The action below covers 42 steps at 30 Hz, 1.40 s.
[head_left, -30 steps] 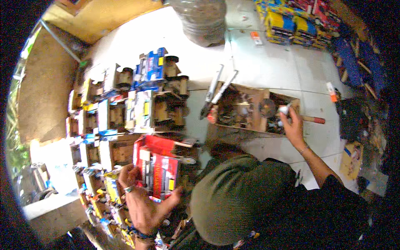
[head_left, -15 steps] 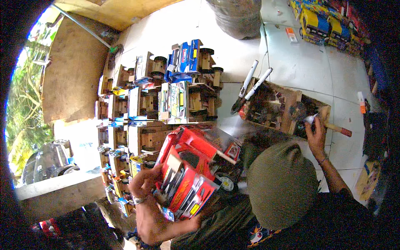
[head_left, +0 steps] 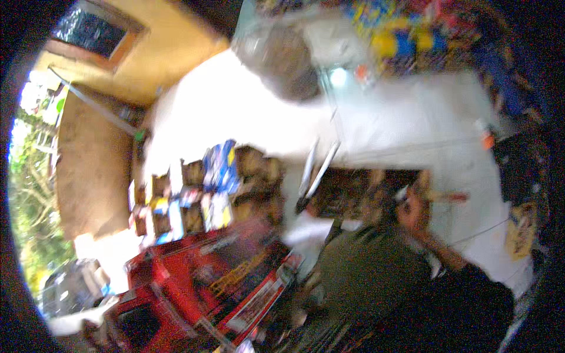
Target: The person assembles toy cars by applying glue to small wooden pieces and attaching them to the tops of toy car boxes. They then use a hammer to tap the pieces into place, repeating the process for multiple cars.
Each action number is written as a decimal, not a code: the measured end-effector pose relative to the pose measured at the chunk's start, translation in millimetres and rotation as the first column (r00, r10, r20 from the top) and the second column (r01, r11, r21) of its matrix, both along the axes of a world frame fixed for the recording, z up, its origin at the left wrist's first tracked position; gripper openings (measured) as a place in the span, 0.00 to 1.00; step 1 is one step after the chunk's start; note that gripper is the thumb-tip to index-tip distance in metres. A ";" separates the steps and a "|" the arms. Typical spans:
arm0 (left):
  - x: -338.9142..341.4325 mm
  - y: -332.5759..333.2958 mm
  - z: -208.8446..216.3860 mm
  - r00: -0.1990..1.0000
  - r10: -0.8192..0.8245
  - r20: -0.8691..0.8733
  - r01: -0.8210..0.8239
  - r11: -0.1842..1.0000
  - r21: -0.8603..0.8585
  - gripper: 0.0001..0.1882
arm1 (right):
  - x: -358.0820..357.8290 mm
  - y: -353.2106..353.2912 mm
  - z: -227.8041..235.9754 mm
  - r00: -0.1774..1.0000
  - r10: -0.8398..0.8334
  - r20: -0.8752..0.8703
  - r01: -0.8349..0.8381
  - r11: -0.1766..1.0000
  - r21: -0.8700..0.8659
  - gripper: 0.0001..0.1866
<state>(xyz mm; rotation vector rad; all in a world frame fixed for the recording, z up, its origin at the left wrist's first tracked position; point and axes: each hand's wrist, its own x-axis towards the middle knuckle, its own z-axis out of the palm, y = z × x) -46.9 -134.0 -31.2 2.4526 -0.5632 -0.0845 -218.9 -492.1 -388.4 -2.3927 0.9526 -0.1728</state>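
A large red toy truck (head_left: 206,288) is raised and tilted at the lower left, blurred by motion. At its outer left end a smeared, skin-coloured shape looks like my left hand (head_left: 99,335), closed on the truck's edge; the fingers are hard to make out. My right hand (head_left: 415,210) is at the right part of a wooden box (head_left: 338,188), fingers bent around a small white object (head_left: 402,194) whose kind I cannot tell. A wooden handle with a red end (head_left: 452,197) sticks out of the box beside this hand. An olive, cloth-covered shape (head_left: 374,259) sits below the box.
White-handled shears (head_left: 318,173) lean at the box's left end. Rows of small toy trucks (head_left: 218,167) stand on the white tiled floor (head_left: 406,123). More yellow and blue toy trucks (head_left: 406,44) line the far right. A round grey container (head_left: 282,62) stands at the back.
The view has shifted and blurred. The red truck has moved left and turned, and looks larger. My right hand stays at the box with the white object.
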 end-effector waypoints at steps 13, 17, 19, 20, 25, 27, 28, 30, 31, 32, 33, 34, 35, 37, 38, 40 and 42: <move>109.9 -39.5 24.4 0.990 -0.069 0.125 0.085 0.989 -0.122 0.43 | -12.7 -9.1 -46.6 0.953 0.231 0.194 -0.267 0.946 0.184 0.26; 155.3 -47.5 53.9 0.958 -0.043 0.284 0.097 0.979 -0.177 0.45 | -10.6 7.8 -18.7 0.964 0.195 0.183 -0.163 0.971 -0.177 0.25; 180.5 -55.3 70.4 0.933 -0.024 0.360 0.103 0.974 -0.203 0.46 | -7.8 12.8 -7.1 0.960 0.166 0.224 -0.142 0.982 -0.122 0.26; 192.0 -59.8 79.3 0.919 -0.018 0.394 0.113 0.970 -0.217 0.47 | -7.1 13.7 -3.4 0.953 0.161 0.257 -0.143 0.986 -0.088 0.27; 240.9 -94.3 113.3 0.844 -0.015 0.536 0.167 0.957 -0.237 0.50 | -9.2 15.1 -5.9 0.982 0.053 0.183 -0.084 0.983 0.164 0.30; 252.2 -111.0 119.5 0.824 -0.045 0.565 0.205 0.953 -0.222 0.51 | -11.6 15.8 -11.9 0.979 0.044 0.201 -0.082 0.979 0.187 0.30; 255.4 -119.0 120.7 0.814 -0.081 0.575 0.236 0.951 -0.200 0.51 | -13.0 16.9 -14.2 0.977 0.056 0.205 -0.091 0.983 0.162 0.31; 261.9 -135.8 118.3 0.804 -0.144 0.577 0.288 0.944 -0.164 0.52 | -14.8 17.5 -17.4 0.986 0.038 0.163 -0.076 0.970 0.231 0.32; 264.1 -143.2 113.9 0.802 -0.188 0.566 0.317 0.938 -0.137 0.53 | -15.1 17.6 -17.9 0.982 0.061 0.179 -0.091 0.982 0.164 0.33; 266.0 -149.9 107.3 0.803 -0.238 0.547 0.349 0.931 -0.107 0.53 | -15.3 17.8 -17.6 0.986 0.069 0.150 -0.094 0.982 0.163 0.33; 267.7 -154.8 99.3 0.801 -0.287 0.526 0.383 0.920 -0.081 0.54 | -15.2 17.8 -16.6 0.989 0.078 0.123 -0.097 0.982 0.162 0.34; 271.9 -159.7 92.7 0.795 -0.323 0.514 0.411 0.910 -0.064 0.55 | -14.7 18.0 -15.0 0.989 0.078 0.123 -0.094 0.987 0.128 0.34; 277.5 -162.7 87.2 0.786 -0.352 0.508 0.446 0.893 -0.070 0.52 | -14.2 18.4 -12.8 0.989 0.077 0.124 -0.089 0.991 0.096 0.34; 295.9 -167.3 80.6 0.738 -0.284 0.612 0.362 0.932 -0.004 0.50 | -12.6 19.6 -7.8 0.993 0.058 0.103 -0.070 0.991 0.115 0.33; 307.6 -168.5 79.0 0.707 -0.251 0.661 0.314 0.949 0.025 0.49 | -12.0 20.1 -5.1 0.996 0.044 0.080 -0.057 0.984 0.169 0.33; 332.8 -169.4 76.6 0.629 -0.195 0.752 0.214 0.974 0.073 0.47 | -10.6 20.8 -0.2 0.996 0.056 0.071 -0.067 0.984 0.167 0.32; 355.8 -167.2 74.2 0.661 -0.100 0.743 0.168 0.986 -0.017 0.45 | -9.4 20.8 3.5 0.990 0.107 0.097 -0.112 0.993 0.048 0.32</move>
